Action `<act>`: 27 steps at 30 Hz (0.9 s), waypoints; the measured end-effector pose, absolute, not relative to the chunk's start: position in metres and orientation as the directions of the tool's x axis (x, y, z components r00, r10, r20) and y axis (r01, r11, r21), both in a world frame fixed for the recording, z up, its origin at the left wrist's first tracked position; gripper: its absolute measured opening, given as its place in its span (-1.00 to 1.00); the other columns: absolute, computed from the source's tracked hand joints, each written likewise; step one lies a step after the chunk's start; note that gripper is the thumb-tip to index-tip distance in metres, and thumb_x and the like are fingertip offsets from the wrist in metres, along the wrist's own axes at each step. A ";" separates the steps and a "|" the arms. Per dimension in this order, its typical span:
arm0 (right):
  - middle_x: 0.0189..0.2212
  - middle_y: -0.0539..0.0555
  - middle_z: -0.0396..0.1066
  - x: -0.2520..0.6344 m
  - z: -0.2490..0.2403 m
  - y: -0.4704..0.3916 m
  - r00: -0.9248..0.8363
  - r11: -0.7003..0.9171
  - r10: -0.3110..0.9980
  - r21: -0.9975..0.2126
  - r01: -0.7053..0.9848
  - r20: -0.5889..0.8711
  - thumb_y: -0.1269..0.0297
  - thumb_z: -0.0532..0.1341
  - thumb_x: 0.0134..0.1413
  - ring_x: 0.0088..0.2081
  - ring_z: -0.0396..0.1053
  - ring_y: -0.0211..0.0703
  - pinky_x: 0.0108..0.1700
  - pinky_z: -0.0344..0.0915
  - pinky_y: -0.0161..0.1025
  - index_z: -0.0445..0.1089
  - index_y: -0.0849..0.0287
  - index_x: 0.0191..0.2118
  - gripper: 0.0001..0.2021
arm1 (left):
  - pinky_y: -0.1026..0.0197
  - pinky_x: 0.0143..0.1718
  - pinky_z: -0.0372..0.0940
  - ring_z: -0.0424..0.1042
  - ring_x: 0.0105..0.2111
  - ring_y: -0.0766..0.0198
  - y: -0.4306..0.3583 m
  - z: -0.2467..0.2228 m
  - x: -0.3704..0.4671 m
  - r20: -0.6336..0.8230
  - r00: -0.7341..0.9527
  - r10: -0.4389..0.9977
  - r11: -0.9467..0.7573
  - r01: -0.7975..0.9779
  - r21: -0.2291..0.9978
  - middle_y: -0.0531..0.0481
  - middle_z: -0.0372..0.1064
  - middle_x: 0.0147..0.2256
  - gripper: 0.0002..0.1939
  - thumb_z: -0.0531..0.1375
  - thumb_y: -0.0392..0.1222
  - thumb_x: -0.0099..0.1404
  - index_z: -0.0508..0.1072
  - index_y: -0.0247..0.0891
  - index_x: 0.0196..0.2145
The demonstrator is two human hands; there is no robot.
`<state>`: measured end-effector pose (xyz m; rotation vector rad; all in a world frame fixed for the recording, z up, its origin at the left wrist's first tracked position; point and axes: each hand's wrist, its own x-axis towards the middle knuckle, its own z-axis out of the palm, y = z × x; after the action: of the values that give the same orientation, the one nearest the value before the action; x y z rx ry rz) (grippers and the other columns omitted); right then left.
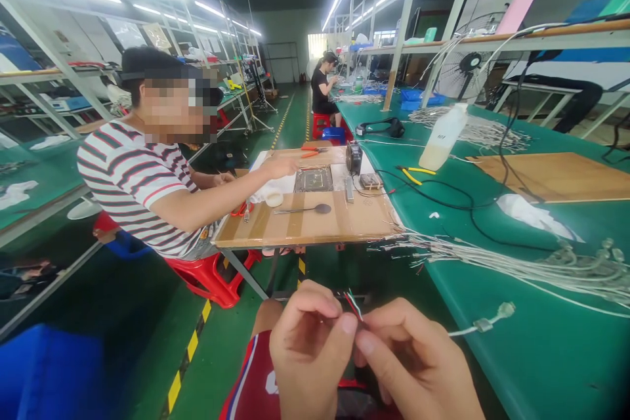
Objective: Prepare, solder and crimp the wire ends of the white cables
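Coloured cable wires (353, 305), red and pale green among them, are standing up between our two hands, above our maroon shorts (258, 367) and just off the edge of the green tabletop (531, 357). We are pinching them from both sides: the thumb and forefinger of our left hand (308, 348) are pressing together at the wires' base, and those of our right hand (418, 354) are closing on the same spot. Our fingertips are hiding which strand each is gripping. We are probably using both hands because such thin strands are bending easily, and the tips are pointing upward, where we are seeing them plainly. White cable (460, 332) is running from behind our right hand to a clear connector (506, 310) resting on the green tabletop, likely taking the weight off the wires, if this is the same cable. Beyond it, a bundle of white cables (472, 256) is lying with its loose ends toward the left, seemingly for easy reach. Ahead, a co-worker (132, 190) is leaning over a cardboard-covered tabletop (295, 226), the cardboard perhaps protecting the surface.
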<state>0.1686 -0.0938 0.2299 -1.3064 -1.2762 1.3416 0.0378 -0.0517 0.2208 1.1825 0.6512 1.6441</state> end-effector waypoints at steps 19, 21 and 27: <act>-0.53 -0.07 0.50 0.168 0.223 -0.093 -0.002 0.253 0.963 -0.895 0.369 0.271 0.22 0.34 0.12 -0.50 0.39 -0.66 -0.37 0.25 -0.77 0.55 0.19 -0.29 -0.85 | 0.47 -0.29 0.37 0.38 -0.36 0.47 -0.054 0.218 0.033 0.535 -0.032 0.844 -0.526 -0.239 0.816 0.08 0.34 -0.41 -0.85 0.26 -0.41 0.38 0.54 -0.18 -0.23; -0.49 -0.03 0.52 0.165 0.226 -0.095 0.003 0.153 0.987 -0.937 0.314 0.162 0.15 0.34 0.12 -0.45 0.41 -0.65 -0.33 0.26 -0.75 0.55 0.19 -0.26 -0.80 | 0.50 -0.34 0.37 0.38 -0.39 0.48 -0.054 0.216 0.034 0.467 -0.024 0.884 -0.447 -0.337 0.829 0.08 0.33 -0.43 -0.89 0.26 -0.37 0.40 0.52 -0.19 -0.27; -0.53 -0.03 0.44 0.152 0.239 -0.098 0.153 -0.105 0.982 -0.994 -0.024 -0.107 -0.09 0.34 0.07 -0.55 0.22 -0.70 -0.45 0.12 -0.71 0.47 0.29 -0.33 -0.56 | 0.47 -0.41 0.33 0.33 -0.40 0.45 -0.054 0.211 0.037 0.494 0.010 0.869 -0.456 -0.371 0.809 0.05 0.30 -0.40 -0.90 0.20 -0.33 0.45 0.42 -0.23 -0.27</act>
<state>0.1516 -0.0982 0.2387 -1.3446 -1.0303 1.1771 0.0369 -0.0538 0.2110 1.3142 0.5712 1.6294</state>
